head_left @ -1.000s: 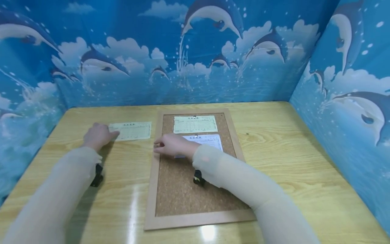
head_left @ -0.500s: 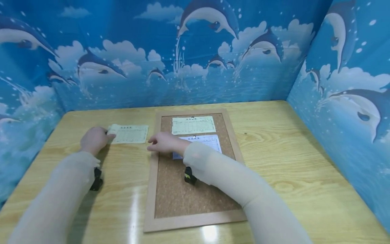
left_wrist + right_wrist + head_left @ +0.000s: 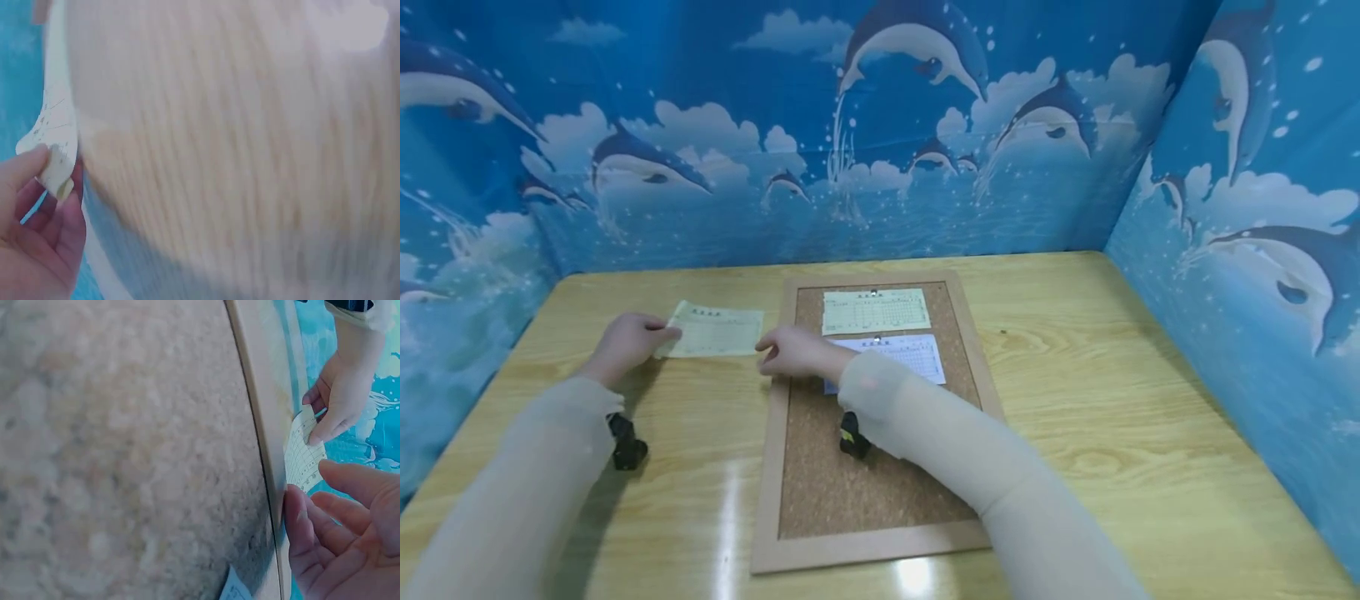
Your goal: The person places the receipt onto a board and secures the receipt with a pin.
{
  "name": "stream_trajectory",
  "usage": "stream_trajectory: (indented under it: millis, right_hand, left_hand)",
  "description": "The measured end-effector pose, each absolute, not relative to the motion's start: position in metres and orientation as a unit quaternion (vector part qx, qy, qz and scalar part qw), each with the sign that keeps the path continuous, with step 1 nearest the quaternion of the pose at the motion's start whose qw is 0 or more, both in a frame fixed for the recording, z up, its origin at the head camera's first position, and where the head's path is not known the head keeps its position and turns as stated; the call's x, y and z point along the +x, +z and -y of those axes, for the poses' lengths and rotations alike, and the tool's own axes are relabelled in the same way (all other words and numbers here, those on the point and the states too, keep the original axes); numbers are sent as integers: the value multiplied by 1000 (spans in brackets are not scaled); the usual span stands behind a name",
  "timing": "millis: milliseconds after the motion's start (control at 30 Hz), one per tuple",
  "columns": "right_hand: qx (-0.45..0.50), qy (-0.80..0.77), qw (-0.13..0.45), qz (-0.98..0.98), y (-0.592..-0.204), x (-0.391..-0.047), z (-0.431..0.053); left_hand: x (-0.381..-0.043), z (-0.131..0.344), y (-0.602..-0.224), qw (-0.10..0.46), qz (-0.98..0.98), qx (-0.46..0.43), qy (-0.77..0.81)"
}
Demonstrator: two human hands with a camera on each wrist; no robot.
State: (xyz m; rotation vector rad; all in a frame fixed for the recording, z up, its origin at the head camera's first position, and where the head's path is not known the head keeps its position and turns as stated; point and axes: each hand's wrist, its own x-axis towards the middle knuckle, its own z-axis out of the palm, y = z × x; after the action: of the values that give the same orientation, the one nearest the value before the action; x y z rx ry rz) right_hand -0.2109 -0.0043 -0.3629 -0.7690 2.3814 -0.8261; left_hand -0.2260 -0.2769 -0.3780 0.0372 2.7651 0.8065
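Observation:
In the head view a pale green printed form slip (image 3: 718, 332) lies left of the corkboard (image 3: 857, 475). My left hand (image 3: 628, 343) pinches its left end between thumb and fingers; the left wrist view shows that end of the slip (image 3: 56, 137) curling up off the table. My right hand (image 3: 793, 351) is over the board's left frame, close to the slip's right edge. In the right wrist view its thumb and fingers stand apart, with the slip (image 3: 304, 453) just beyond them. The fingertips' contact with the slip cannot be made out.
On the corkboard, another green form slip (image 3: 876, 312) is pinned above a bluish-white one (image 3: 910, 357), which my right forearm partly covers. Each has a shiny pin at its top. The wood-grain table (image 3: 1097, 400) meets a dolphin-printed cloth backdrop (image 3: 737, 167).
My left hand has taken hold of the green slip's left end and raised it from the table. My right hand has moved left, nearer the slip's right edge.

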Motion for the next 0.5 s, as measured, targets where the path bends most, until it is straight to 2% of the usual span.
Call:
stream_trajectory:
  millis: [333,500]
  right_hand:
    - [-232,-382,285,-848,-361,-213,1]
    - [-207,-414,289,-838,-365,-215,1]
  left_hand:
    - [-219,293,-378,185,-899,-39,396]
    - [-214,302,-378,185,-879,-47,436]
